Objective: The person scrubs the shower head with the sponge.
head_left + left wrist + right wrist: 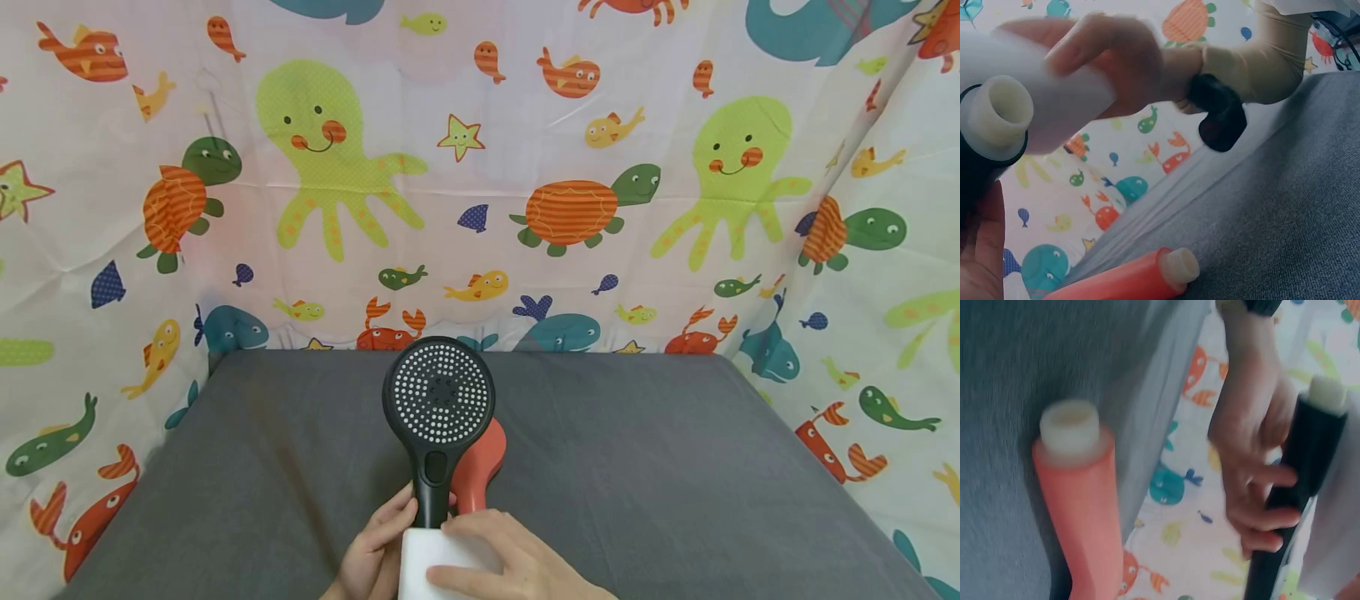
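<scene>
My left hand (375, 542) grips a black shower head (441, 392) by its handle, with the round nozzle face upward in the head view. In my right hand (517, 554) is a white block with rounded corners (422, 562), held beside the lower handle; whether it touches the handle I cannot tell. The left wrist view shows the handle's pale threaded end (1007, 109) in front of the blurred white block (1066, 106). Behind the hands a coral-red shower head (477, 467) lies on the grey surface, its white connector (1069, 428) visible in the right wrist view.
A grey cloth-covered table (637, 467) spreads beneath the hands. Curtains (465, 183) printed with sea animals hang at the back and both sides. A dark band (1219, 112) sits on the right wrist. Dark cables (1338, 44) show at the left wrist view's upper right.
</scene>
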`<act>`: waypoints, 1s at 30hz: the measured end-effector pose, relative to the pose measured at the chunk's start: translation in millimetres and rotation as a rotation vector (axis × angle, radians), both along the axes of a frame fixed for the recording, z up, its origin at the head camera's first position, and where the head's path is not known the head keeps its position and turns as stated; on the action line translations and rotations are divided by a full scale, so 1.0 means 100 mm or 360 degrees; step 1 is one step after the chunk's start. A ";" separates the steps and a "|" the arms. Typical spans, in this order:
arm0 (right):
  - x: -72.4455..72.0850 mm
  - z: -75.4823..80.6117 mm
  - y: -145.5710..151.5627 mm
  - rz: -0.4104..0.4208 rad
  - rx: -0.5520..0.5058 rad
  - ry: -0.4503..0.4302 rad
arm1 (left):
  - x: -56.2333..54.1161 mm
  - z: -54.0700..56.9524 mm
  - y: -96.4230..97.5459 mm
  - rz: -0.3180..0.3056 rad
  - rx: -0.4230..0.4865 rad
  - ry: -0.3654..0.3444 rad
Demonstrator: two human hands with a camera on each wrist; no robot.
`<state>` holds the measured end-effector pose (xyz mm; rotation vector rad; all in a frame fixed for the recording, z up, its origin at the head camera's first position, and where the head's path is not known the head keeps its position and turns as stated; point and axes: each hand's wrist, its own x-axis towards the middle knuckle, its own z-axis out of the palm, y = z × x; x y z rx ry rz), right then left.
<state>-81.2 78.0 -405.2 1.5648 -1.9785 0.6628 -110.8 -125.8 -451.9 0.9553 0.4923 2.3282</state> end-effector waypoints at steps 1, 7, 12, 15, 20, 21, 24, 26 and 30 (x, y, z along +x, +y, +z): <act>-0.03 0.00 0.00 -0.0026 -0.0033 0.0012 | 0.00 -0.01 -0.01 0.0010 -0.0005 0.0007; -0.22 0.02 -0.04 -0.0340 -0.0276 -0.0123 | 0.01 -0.05 -0.02 0.0061 -0.0063 0.0053; -0.21 0.02 -0.07 -0.0401 -0.0300 -0.0158 | 0.01 -0.06 -0.01 0.0082 -0.0080 0.0085; -0.12 0.00 -0.06 -0.0234 -0.0193 -0.0012 | 0.01 -0.05 0.01 0.0083 -0.0001 0.0135; 0.16 0.06 0.02 -0.0093 0.0110 -0.0529 | 0.03 0.03 0.02 0.0089 -0.0041 0.0121; 0.20 0.07 0.03 -0.0110 0.0118 -0.0645 | 0.04 0.04 0.02 0.0116 -0.0091 0.0120; 0.14 0.06 0.08 -0.0056 0.0114 -0.0459 | 0.04 0.04 0.00 0.0213 -0.0201 0.0187; 0.03 0.04 0.08 -0.0067 0.0037 -0.0105 | 0.04 0.04 0.00 0.0253 -0.0225 0.0267; -0.16 0.00 0.06 -0.0266 -0.0240 0.0195 | 0.05 0.03 0.00 0.0275 -0.0262 0.0333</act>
